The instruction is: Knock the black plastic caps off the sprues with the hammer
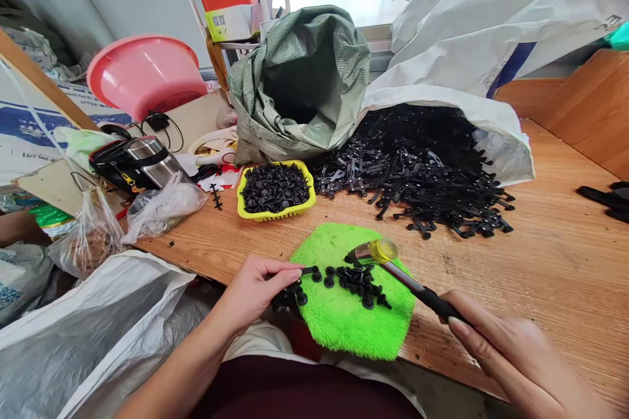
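The left hand (260,288) pinches a black strip (308,270) between thumb and fingers over the left part of a green cloth (354,330). The right hand (496,340) is wrapped around the handle of a hammer (400,275), its head near loose black studs (361,283) on the cloth.

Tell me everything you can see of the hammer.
The hammer has a metal-looking shaft, a black grip and a head with a yellow, translucent-looking face; its other end looks darker. The right hand holds the grip. From there the shaft slants leftward to the head, which is over the green cloth. Whether the head touches anything is unclear.
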Demonstrator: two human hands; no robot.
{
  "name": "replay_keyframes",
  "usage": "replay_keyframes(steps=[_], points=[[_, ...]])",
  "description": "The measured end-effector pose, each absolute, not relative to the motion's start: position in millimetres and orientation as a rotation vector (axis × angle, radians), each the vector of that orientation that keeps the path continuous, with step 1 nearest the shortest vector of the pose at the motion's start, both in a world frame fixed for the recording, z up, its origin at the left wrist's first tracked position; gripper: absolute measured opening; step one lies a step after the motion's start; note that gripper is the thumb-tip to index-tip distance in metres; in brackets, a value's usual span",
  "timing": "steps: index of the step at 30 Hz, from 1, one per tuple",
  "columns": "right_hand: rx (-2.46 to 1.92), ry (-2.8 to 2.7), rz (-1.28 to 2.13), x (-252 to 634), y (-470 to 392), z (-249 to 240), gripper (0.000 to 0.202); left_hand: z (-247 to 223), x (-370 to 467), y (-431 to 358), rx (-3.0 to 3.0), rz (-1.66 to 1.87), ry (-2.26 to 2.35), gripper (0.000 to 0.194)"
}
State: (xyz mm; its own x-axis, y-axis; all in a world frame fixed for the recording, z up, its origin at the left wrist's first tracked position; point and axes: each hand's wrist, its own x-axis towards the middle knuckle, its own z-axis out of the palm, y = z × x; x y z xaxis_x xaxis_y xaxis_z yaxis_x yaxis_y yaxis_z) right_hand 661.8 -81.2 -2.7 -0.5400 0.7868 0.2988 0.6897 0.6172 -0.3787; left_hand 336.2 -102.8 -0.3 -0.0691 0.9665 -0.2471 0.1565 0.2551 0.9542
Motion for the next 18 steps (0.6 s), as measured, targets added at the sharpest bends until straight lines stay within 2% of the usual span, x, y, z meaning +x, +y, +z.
replay_keyframes(steps=[5,10,18], points=[[-1.140,-2.407,0.279,658,-81,-5,0.041,-2,335,-103,1.254,0.925,1.498,0.030],[-1.049,-2.438,0.294,642,-81,17,0.038,3,335,-102,1.426,0.877,1.572,0.027],[-0.961,-2.705,-0.022,611,-69,24,0.031,8,333,-98,1.529,0.738,1.614,0.029]])
